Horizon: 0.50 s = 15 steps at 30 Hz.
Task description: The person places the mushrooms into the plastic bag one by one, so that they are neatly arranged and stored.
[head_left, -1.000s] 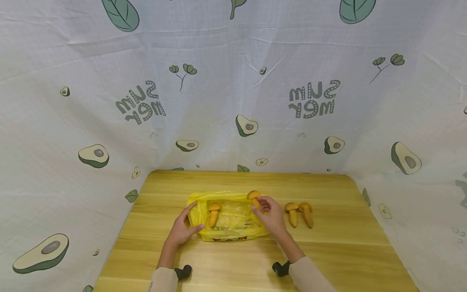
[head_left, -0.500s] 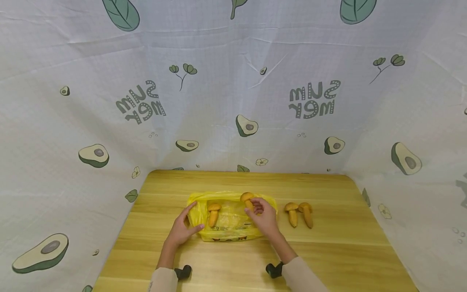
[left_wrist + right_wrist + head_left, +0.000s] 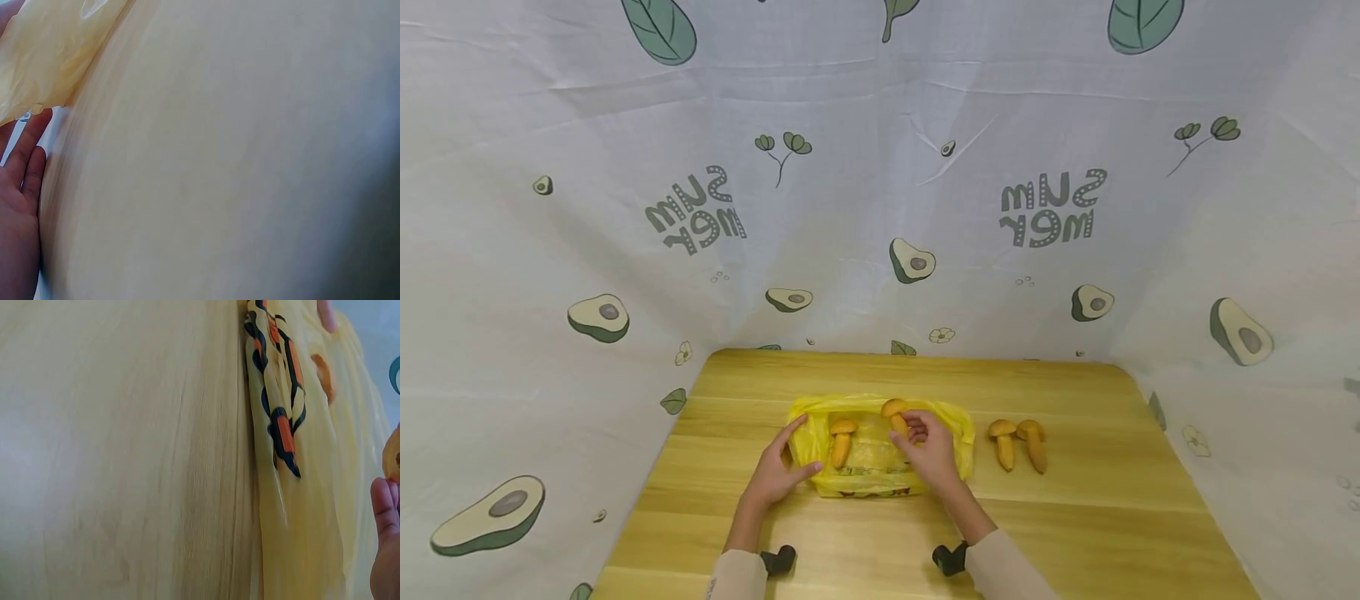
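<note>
A thin, crinkled yellow plastic bag (image 3: 880,454) lies flat near the middle of the wooden bench (image 3: 1075,533), its lower edge printed with orange and dark lettering. One mushroom (image 3: 842,442) lies within the bag's outline toward its left side, cap away from the person and stalk toward them; whether it is inside the film or on top of it cannot be told.

The right hand (image 3: 928,450) is over the bag's middle, its fingers (image 3: 916,427) curled round the stalk of a second mushroom (image 3: 895,414), which it holds cap-up above the bag. The left hand (image 3: 775,475) rests at the bag's left edge with its fingers straight and spread, thumb touching the plastic; the left wrist view shows the palm (image 3: 19,206) flat on the pale wood beside the film (image 3: 50,50).

Two more mushrooms (image 3: 1019,443) lie side by side on bare wood to the right of the bag, clear of it, caps away and stalks toward the person. That makes four mushrooms in all, each with a rounded orange-brown cap and a fat, tapering yellow-orange stalk, smooth and matt.

The bench has a light grain and rounded corners. A white cloth backdrop (image 3: 880,208) printed with avocados and leaves surrounds it.
</note>
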### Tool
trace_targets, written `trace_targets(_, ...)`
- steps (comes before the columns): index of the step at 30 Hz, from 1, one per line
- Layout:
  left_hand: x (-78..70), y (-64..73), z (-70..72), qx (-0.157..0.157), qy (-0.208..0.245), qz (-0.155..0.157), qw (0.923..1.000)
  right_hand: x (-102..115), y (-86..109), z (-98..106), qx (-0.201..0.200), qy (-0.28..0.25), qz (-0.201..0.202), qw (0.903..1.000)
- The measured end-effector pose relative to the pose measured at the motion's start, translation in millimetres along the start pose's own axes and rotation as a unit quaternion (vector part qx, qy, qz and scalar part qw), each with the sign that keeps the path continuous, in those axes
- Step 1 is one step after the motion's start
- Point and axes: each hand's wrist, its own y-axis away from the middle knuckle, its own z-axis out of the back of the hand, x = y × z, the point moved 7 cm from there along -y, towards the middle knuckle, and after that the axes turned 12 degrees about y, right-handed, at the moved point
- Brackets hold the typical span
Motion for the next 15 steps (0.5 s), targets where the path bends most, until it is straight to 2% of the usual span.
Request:
trace_targets(8, 0.7, -0.7, -0.6, -0.002, 0.004, -0.003, 1.0000, 4.5, 3.5, -16.3, 0.014, 0.021, 0.009, 0.9996)
trace_targets(15, 1.0, -0.5, -0.1, -0.011, 0.023, -0.008, 0.9997, 5.6, 6.3, -28.7, 0.027, 0.034, -0.013, 0.9990)
